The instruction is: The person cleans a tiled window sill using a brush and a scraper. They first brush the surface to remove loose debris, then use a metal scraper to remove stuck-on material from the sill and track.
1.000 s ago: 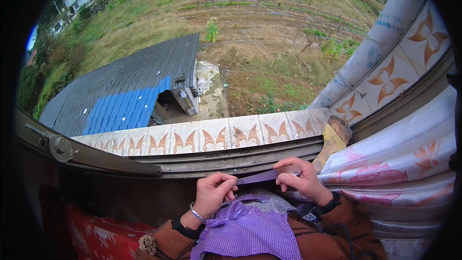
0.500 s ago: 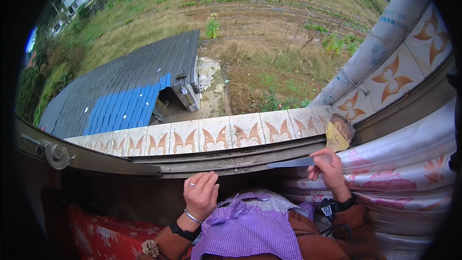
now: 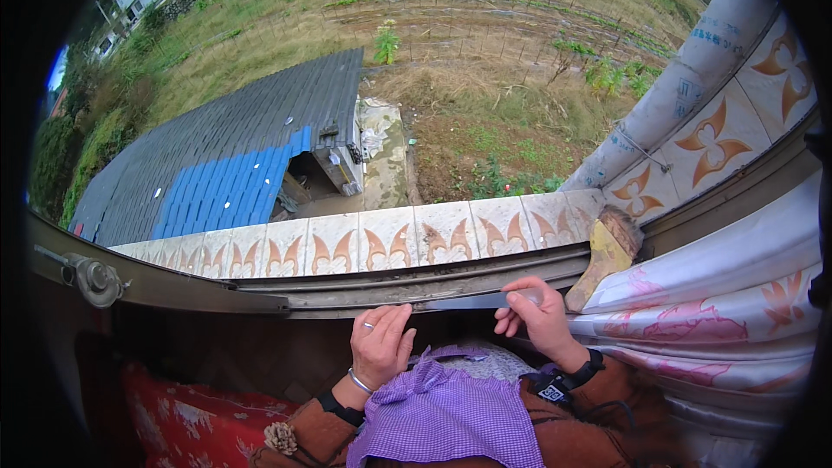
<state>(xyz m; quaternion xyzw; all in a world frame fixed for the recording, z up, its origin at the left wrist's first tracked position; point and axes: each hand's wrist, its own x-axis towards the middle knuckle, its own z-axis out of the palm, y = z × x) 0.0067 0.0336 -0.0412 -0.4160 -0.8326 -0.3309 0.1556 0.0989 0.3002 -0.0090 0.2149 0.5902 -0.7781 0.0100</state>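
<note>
A thin, pale, pointed knife (image 3: 466, 302) is gripped in my right hand (image 3: 537, 321); its blade lies low along the window track (image 3: 347, 301), tip toward the left. My left hand (image 3: 379, 347), with a ring and a bracelet, rests its fingertips at the inner edge of the track, close to the blade's tip. Its fingers lie side by side with the thumb apart, and nothing shows in them. Right of the knife, a brush (image 3: 603, 256) with a yellowish wooden handle leans in the corner of the frame, bristles up. Grit lies along the track.
A shiny floral curtain (image 3: 702, 308) hangs at the right. Outside runs a patterned tile ledge (image 3: 390, 241), with a wrapped pipe (image 3: 676, 91) at its right. The window sash frame (image 3: 165, 288) with a round fitting (image 3: 98, 282) covers the left. Red cloth (image 3: 204, 425) lies lower left.
My right hand has moved left with the knife along the track, uncovering the brush's handle. My left hand has shifted slightly right.
</note>
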